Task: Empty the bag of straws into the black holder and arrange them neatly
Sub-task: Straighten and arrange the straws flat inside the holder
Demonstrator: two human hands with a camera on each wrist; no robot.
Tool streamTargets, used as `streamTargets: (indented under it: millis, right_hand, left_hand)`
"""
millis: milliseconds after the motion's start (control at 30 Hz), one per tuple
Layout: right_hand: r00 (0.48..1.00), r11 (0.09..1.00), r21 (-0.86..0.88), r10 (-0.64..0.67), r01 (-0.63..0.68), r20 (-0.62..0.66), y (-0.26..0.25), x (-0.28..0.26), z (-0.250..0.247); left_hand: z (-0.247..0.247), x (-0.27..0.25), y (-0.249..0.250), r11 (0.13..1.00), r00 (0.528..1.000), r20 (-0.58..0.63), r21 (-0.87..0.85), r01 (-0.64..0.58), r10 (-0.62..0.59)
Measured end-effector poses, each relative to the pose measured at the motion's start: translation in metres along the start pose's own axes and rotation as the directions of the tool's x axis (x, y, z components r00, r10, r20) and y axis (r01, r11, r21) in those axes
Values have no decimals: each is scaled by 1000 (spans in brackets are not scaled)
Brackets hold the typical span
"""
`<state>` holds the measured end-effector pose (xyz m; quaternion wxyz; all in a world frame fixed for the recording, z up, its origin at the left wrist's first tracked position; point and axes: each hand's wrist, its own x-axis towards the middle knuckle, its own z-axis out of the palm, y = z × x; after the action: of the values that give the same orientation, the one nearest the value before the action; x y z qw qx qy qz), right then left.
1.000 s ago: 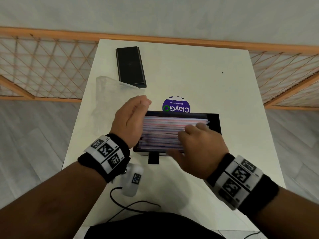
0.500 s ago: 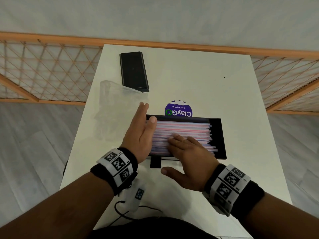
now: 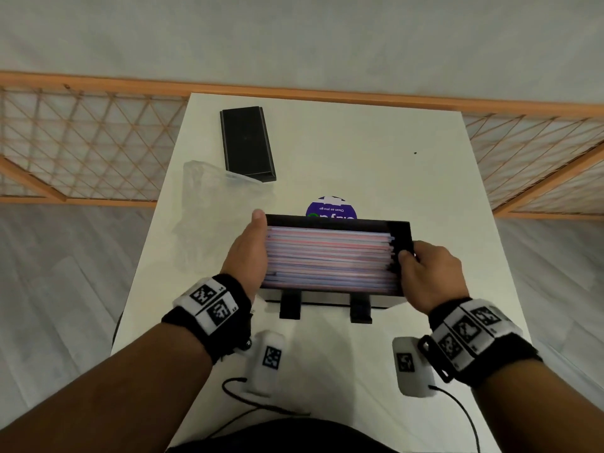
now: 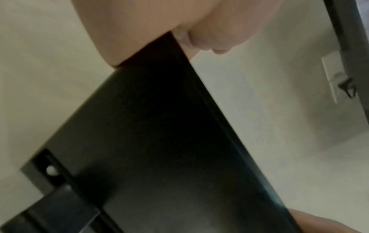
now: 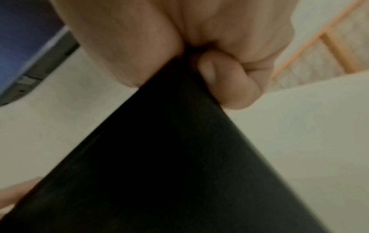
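The black holder (image 3: 401, 231) is held between both hands above the white table (image 3: 359, 152), tilted toward me with its two feet (image 3: 290, 306) showing below. Pink, white and blue straws (image 3: 327, 259) lie lengthwise inside it in a flat stack. My left hand (image 3: 249, 253) grips the holder's left end, thumb along the rim. My right hand (image 3: 425, 269) grips the right end, fingers curled over the wall. The wrist views show the holder's dark outside (image 4: 159, 141) (image 5: 159, 157) and a curled finger (image 5: 229, 85) against it. The empty clear bag (image 3: 212, 207) lies to the left.
A black rectangular lid or box (image 3: 246, 143) lies at the table's far left. A purple round sticker (image 3: 330, 209) peeks out behind the holder. White tagged units (image 3: 266, 364) (image 3: 410, 367) with cables hang below my wrists. An orange lattice railing (image 3: 81, 142) flanks the table.
Both hands left the top of the straws and took hold of the holder's two ends. The holder has risen and tipped toward me, so its feet now show.
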<state>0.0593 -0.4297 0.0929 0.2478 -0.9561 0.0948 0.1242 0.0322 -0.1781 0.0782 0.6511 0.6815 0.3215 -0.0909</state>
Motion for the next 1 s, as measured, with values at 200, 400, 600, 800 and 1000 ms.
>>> streamTargets:
  millis: [200,400,600,800,1000]
  right_hand:
    - [869,937,-104,-348,333,-352,-61,-8,-73]
    - [872,918,-130,-396,374,-288,-76,10,-64]
    - [965,976,73,-187,203,-182,-38,21,-34]
    - [1000,977,214,-2,9,-30,-3,29,-1]
    - [995,961,261,79,-92,60,4,33,6]
  left_hand:
    - [-1,9,28,964,986,164,-258,70,-27]
    - [-13,19,32,944,990,138,-322,68,-24]
    - [-7,11,25,980,995,97,-195,49,-31]
    - [-1,9,8,998,994,109,-54,24,-18]
    - [-1,17,5,997,999,35,64,32,-34]
